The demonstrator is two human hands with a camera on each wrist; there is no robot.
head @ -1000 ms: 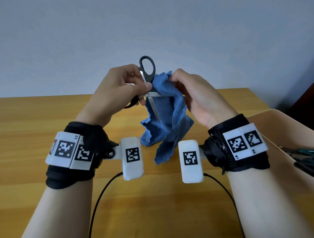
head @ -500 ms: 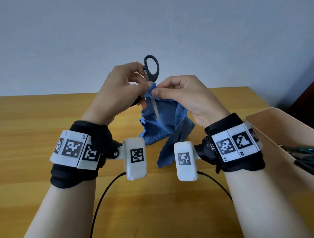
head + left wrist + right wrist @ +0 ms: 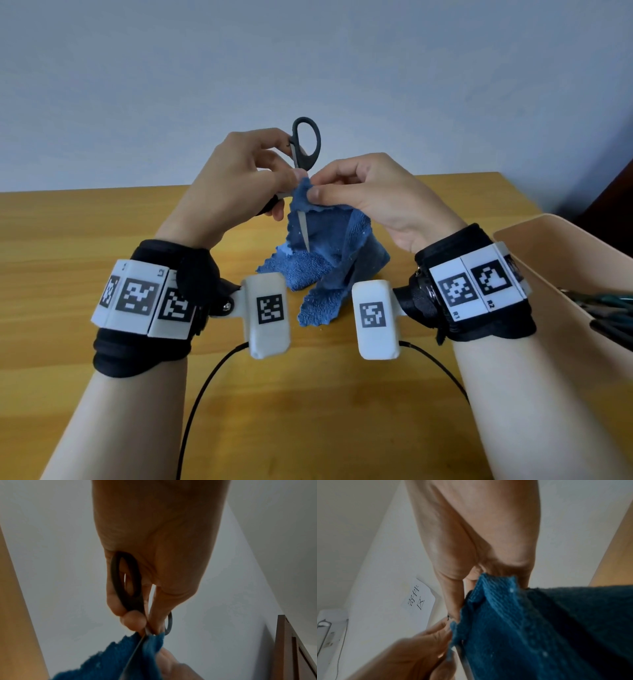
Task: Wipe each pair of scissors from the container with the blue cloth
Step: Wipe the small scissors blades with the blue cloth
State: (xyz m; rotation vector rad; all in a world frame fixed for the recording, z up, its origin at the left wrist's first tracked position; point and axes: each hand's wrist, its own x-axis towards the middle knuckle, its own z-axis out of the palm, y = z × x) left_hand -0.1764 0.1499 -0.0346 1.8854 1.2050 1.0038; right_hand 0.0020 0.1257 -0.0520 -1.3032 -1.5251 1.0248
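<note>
Black-handled scissors [image 3: 306, 142] [image 3: 126, 580] are held above the table with blades spread, one silver blade pointing down. My left hand [image 3: 239, 178] grips them by the handles and pivot. My right hand [image 3: 370, 192] pinches the blue cloth [image 3: 329, 253] around the top of that blade, close to the left thumb. The cloth [image 3: 530, 628] hangs down, its lower folds resting on the wooden table [image 3: 85, 233]. The beige container [image 3: 561, 267] stands at the right edge with more scissors [image 3: 609, 305] inside.
Wrist cameras with black cables hang under both wrists over the table's near part. A grey wall stands behind the table. A dark wooden door edge [image 3: 291, 649] and a paper sign [image 3: 418, 599] on the wall show in the wrist views.
My right hand has slid the cloth's grip down from beside the handle loop to the blade near the pivot. Both hands have shifted slightly right; the scissors stay in my left hand.
</note>
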